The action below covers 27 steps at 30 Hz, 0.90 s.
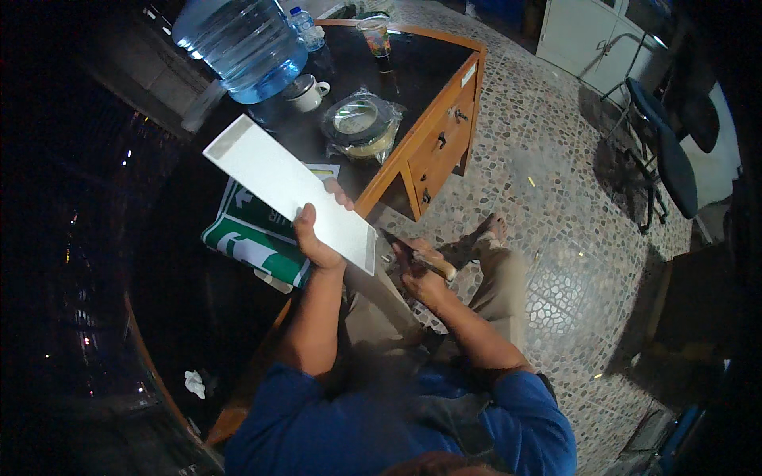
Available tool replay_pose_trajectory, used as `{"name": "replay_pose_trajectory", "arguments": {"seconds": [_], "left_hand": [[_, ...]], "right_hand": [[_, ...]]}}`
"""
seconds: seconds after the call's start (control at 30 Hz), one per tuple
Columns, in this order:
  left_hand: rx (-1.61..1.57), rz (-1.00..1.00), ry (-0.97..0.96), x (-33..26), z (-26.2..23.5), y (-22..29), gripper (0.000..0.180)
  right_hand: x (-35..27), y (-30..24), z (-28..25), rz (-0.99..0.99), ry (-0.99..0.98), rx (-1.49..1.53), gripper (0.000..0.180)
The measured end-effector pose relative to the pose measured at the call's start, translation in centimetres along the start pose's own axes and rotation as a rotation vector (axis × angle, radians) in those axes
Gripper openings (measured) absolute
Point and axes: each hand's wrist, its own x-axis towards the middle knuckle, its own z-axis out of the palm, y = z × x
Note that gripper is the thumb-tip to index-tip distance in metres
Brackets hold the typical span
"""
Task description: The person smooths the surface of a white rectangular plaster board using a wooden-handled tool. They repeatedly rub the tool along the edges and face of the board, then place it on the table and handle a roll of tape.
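A long white flat panel (286, 186) with a greyish strip at each end is gripped in my left hand (320, 242). The thumb lies over its face and the fingertips show at the far edge. My right hand (422, 279), near the panel's lower right end, is closed round a wooden-handled tool (439, 266). The tool's dark narrow end points up and left towards the panel; its exact kind is hard to make out. Under and left of the panel, a green and white printed sheet (258, 252) lies partly curled on the desk.
On the dark-topped wooden desk (429, 59) stand a large water bottle (242, 51), a lidded white mug (305, 95), plastic-wrapped tape rolls (363, 131), a plastic cup (375, 40) and a small bottle (305, 28). Crumpled tissue (194, 384) lies lower left. A dark chair (663, 135) stands right.
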Motion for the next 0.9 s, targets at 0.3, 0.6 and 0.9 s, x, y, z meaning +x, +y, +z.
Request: {"name": "replay_pose_trajectory", "arguments": {"seconds": [0.3, 0.6, 0.9], "left_hand": [[-0.047, -0.040, -0.028, 0.0, -1.0, 0.2, 0.069], [-0.012, -0.011, -0.002, -0.1, -0.8, -0.2, 0.069], [0.000, -0.008, 0.025, -0.1, -0.2, 0.3, 0.069]], "right_hand": [[0.8, -1.8, -1.3, 0.110, -0.012, 0.295, 0.020], [2.8, -3.1, -2.5, -0.018, 0.002, 0.335, 0.019], [2.8, -1.5, -1.0, -0.143, 0.106, 0.349, 0.026]]}}
